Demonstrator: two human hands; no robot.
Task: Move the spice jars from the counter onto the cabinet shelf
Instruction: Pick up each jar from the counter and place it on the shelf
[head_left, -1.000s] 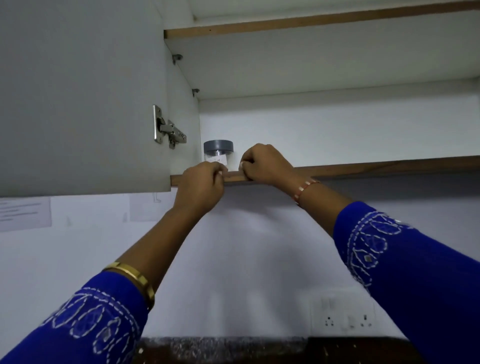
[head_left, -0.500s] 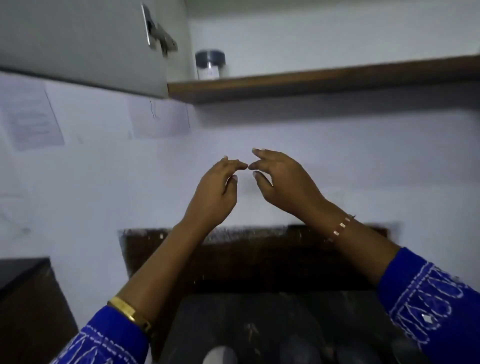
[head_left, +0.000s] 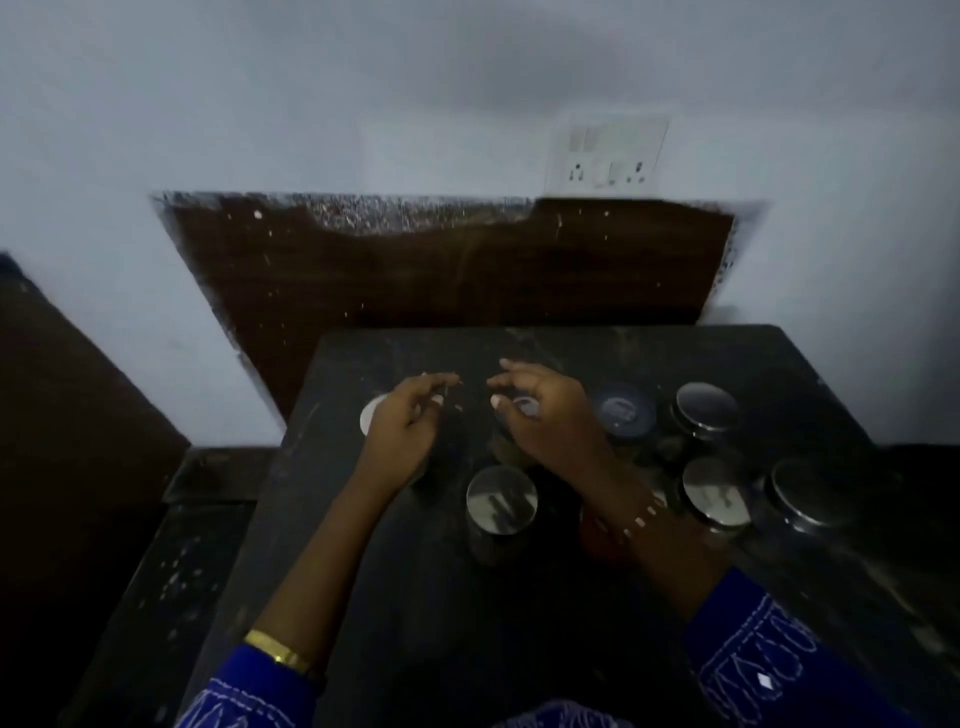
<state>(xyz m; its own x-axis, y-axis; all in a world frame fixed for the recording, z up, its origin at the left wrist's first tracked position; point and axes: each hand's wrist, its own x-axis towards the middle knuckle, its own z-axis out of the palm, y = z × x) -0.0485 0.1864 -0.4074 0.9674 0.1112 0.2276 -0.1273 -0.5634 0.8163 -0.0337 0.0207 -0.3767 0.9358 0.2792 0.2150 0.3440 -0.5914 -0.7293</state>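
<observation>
Several spice jars stand on the dark counter (head_left: 415, 597). A silver-lidded jar (head_left: 501, 500) sits between my wrists. A dark-lidded jar (head_left: 623, 413) and three more silver-lidded jars (head_left: 707, 408) (head_left: 716, 496) (head_left: 808, 496) stand to the right. My left hand (head_left: 408, 421) hovers over a white lid (head_left: 370, 415), fingers apart, holding nothing. My right hand (head_left: 545, 415) hovers, fingers curled and apart, over a jar (head_left: 524, 406) that it mostly hides. The cabinet shelf is out of view.
A white wall with a socket plate (head_left: 608, 153) rises behind the counter, above a brown backsplash (head_left: 457, 270). A lower dark surface (head_left: 171, 571) lies to the left of the counter. The scene is dim.
My hands have come down from the cabinet shelf, leaving a grey-lidded jar there, to just above the jars on the counter. The view has swung from the shelf down to the counter.
</observation>
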